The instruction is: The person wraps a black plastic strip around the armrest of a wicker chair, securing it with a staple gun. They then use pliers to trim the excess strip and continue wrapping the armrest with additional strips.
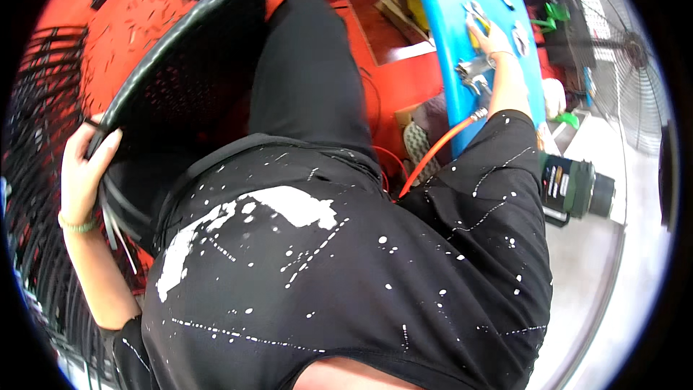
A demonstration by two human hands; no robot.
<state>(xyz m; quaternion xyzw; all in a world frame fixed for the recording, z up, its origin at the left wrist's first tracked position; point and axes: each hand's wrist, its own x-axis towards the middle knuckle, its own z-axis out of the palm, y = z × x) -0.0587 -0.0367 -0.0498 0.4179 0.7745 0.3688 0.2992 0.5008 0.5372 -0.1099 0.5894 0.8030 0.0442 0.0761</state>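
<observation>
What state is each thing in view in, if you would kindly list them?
left hand, closed on a rim
black woven piece, tilted, held at its rim
right hand, at the yellow-handled tool; grip unclear
yellow-handled tool, on the table, partly covered
blue table, bearing tools
metal tool, lying down
orange hose, curved, joined to the metal tool
fan, running or stopped: cannot tell

glossy woven plastic-looking frame, smooth plastic table, silvery metal air tool, smooth rubbery hose, matt cloth shirt, matt cloth trousers, metal-wire fan
</observation>
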